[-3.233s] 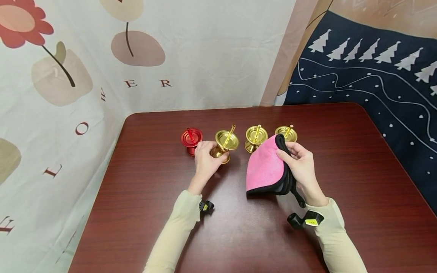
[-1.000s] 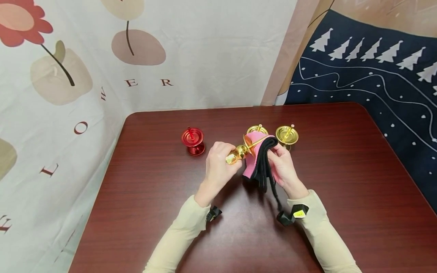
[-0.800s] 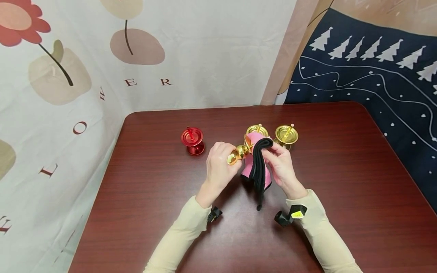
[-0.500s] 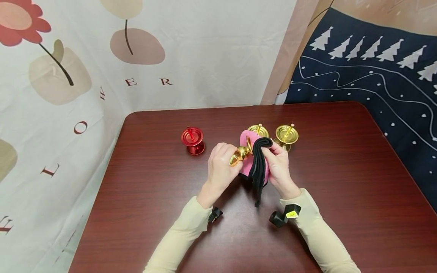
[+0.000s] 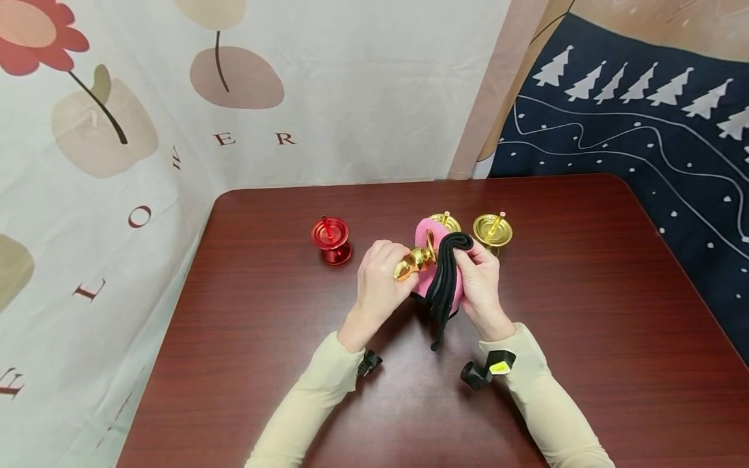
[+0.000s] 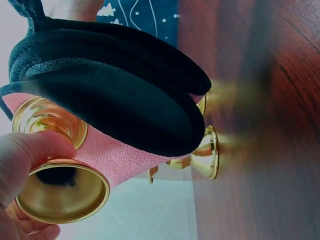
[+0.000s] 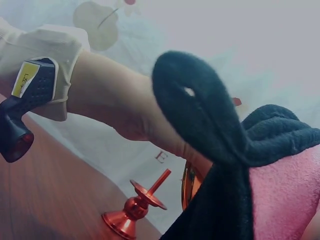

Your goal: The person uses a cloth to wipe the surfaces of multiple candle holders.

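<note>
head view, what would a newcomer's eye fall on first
Probably the pink cloth with black edging, in the right hand, up against the tilted gold candlestick in the left hand. Next, the red candlestick, standing upright to the left of both hands. Then the navy hanging with white trees, at the upper right.

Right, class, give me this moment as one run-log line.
left hand: grips tipped gold candlestick | right hand: holds pink-and-black cloth against it | on table: red candlestick, two other gold candlesticks

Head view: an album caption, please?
Left hand holds a tilted gold candlestick against a pink-and-black cloth in the right hand; a red candlestick stands apart.
</note>
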`<act>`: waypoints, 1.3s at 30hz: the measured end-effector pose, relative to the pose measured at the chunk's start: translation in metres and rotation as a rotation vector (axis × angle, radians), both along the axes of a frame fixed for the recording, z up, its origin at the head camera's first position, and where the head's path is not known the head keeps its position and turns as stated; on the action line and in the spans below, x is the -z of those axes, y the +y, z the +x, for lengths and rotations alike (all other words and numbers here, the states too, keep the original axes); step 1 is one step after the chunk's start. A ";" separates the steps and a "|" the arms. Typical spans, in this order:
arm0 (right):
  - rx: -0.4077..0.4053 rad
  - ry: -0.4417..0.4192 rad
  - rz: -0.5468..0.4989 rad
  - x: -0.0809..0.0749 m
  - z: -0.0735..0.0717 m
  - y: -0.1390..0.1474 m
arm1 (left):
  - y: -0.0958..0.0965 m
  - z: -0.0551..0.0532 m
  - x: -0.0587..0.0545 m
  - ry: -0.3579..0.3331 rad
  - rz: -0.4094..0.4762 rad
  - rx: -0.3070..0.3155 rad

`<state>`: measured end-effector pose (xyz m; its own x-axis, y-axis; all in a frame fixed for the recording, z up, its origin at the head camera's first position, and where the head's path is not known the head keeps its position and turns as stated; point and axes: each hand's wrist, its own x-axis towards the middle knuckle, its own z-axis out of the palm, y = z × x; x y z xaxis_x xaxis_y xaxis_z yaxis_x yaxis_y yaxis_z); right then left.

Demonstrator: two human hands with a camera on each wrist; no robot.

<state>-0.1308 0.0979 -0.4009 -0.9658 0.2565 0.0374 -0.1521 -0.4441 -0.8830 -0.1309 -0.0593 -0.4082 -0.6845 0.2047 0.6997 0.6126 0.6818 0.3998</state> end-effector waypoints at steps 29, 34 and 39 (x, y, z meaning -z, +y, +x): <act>0.065 0.093 -0.232 -0.002 0.000 -0.001 | 0.001 -0.002 0.000 -0.026 0.002 -0.004; 0.101 0.113 -0.248 -0.001 -0.001 -0.002 | 0.002 -0.002 0.001 -0.031 0.005 -0.006; 0.140 0.151 -0.246 0.000 -0.002 -0.001 | 0.003 -0.003 0.001 -0.028 0.009 -0.001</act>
<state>-0.1326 0.0968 -0.4006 -0.9089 0.4053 0.0983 -0.3479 -0.6069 -0.7146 -0.1336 -0.0567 -0.4095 -0.7036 0.1984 0.6823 0.6009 0.6786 0.4224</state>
